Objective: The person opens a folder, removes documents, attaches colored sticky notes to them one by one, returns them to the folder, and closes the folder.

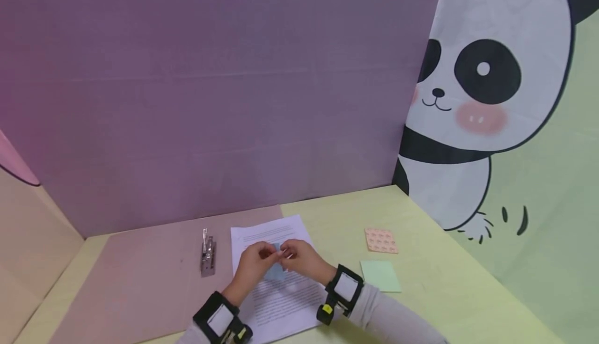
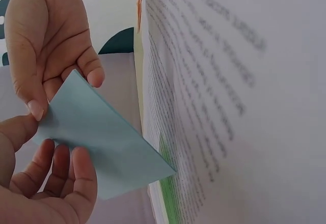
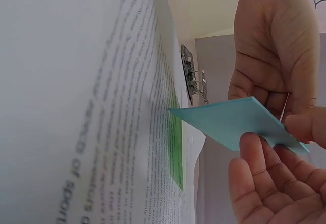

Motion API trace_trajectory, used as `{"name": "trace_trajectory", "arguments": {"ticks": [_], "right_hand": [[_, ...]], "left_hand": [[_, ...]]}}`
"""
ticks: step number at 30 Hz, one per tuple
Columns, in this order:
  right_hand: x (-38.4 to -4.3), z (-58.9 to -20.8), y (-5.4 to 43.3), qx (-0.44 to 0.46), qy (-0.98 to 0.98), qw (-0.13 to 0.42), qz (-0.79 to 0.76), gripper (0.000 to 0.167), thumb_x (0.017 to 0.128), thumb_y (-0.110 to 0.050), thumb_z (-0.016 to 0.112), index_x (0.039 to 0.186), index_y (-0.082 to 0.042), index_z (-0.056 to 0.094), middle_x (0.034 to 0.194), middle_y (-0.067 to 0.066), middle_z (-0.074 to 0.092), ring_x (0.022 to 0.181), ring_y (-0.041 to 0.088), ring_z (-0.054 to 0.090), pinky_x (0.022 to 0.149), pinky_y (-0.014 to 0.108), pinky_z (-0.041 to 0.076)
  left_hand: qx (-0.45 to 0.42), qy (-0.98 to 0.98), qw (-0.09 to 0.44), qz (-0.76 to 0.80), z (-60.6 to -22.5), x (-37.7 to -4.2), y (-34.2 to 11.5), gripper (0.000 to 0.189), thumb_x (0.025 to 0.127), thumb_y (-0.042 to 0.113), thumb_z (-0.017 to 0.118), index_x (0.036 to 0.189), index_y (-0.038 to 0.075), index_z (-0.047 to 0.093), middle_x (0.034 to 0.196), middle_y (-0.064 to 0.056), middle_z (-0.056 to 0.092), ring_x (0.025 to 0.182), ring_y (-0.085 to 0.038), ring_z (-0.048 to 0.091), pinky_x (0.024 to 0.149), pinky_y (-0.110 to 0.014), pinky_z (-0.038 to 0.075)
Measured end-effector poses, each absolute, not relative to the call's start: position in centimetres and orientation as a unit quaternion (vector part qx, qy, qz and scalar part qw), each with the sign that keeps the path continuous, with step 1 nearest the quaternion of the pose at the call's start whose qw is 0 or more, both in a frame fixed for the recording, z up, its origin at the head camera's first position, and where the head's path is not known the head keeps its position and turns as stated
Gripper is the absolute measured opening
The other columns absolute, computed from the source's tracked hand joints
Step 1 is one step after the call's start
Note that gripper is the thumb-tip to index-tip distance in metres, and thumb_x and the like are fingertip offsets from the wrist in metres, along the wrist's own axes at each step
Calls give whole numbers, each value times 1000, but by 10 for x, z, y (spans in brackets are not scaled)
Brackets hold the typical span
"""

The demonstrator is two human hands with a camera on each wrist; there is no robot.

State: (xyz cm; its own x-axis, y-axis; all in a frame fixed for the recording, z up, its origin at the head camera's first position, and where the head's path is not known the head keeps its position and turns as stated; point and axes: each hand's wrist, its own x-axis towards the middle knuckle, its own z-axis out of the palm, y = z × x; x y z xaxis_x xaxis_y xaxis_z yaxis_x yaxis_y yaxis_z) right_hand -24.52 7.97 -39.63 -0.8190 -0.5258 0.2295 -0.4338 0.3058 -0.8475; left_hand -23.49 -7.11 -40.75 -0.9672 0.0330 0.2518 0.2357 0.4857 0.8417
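A purple, creased, fabric-like wall (image 1: 224,94) is rising behind a pale yellow, flat-topped table (image 1: 449,281). On the right, a pale green wall (image 1: 566,172) is displaying a large black-and-white cartoon panda (image 1: 533,16), while a beige wall (image 1: 37,229) is bounding the left.

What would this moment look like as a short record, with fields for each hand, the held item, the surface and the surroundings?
left hand: pinches the blue paper
right hand: pinches the same paper near the left hand's fingertips
held item: blue paper, held above the printed sheet
surface: printed sheet lying on the table
left of sheet: metal desk tool
right of sheet: pink patterned square, with a pale green square nearer the person
backdrop: purple wall; panda picture at right
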Motion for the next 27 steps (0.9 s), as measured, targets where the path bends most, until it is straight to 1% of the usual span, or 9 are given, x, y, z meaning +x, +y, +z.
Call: {"name": "trace_trajectory", "arguments": {"ticks": [4, 8, 12, 15, 19, 23, 27], "right_hand": [[-242, -392, 80, -290, 805, 54, -514, 15, 77, 8, 55, 92, 11, 54, 84, 25, 63, 65, 22, 60, 54, 17, 47], [-250, -403, 80, -279, 807, 57, -518, 17, 81, 1, 58, 96, 7, 55, 84, 21, 64, 65, 16, 59, 54, 20, 48], [-256, -411, 80, -272, 810, 57, -516, 19, 82, -4, 59, 98, 5, 55, 83, 18, 64, 64, 11, 57, 54, 19, 48], [-251, -405, 79, -272, 810, 54, -516, 18, 82, -1, 59, 98, 7, 55, 80, 21, 63, 62, 15, 57, 53, 21, 48], [-240, -389, 79, -272, 812, 57, -513, 17, 82, 2, 56, 97, 11, 53, 81, 24, 63, 65, 24, 59, 55, 25, 50], [-233, -379, 80, -264, 823, 58, -500, 16, 83, 3, 56, 96, 11, 54, 83, 24, 62, 68, 25, 60, 57, 23, 50], [-232, -377, 80, -263, 826, 55, -496, 15, 82, 3, 55, 95, 11, 54, 82, 24, 62, 67, 27, 60, 56, 20, 49]], "left_hand": [[-74, -849, 74, -517, -407, -234, -74, 15, 79, 16, 65, 81, 2, 63, 74, -5, 61, 64, -10, 53, 55, -21, 45], [-69, -847, 53, -524, -406, -234, -76, 16, 81, 18, 63, 86, 2, 62, 76, -5, 60, 62, -11, 53, 55, -22, 46], [-66, -846, 40, -527, -406, -234, -77, 18, 83, 19, 62, 88, 1, 62, 79, -6, 61, 63, -11, 55, 57, -23, 48], [-61, -845, 33, -530, -406, -233, -78, 17, 83, 17, 61, 89, 1, 62, 80, -6, 62, 65, -11, 56, 59, -24, 49], [-56, -845, 32, -531, -406, -233, -78, 13, 84, 12, 58, 87, 0, 61, 77, -6, 61, 64, -11, 55, 59, -25, 49], [-54, -844, 36, -532, -406, -233, -79, 9, 84, 9, 57, 85, 1, 61, 72, -5, 58, 63, -11, 53, 58, -24, 48], [-55, -845, 44, -530, -407, -233, -82, 9, 84, 8, 57, 84, 0, 61, 72, -5, 58, 63, -11, 53, 57, -24, 48]]}}
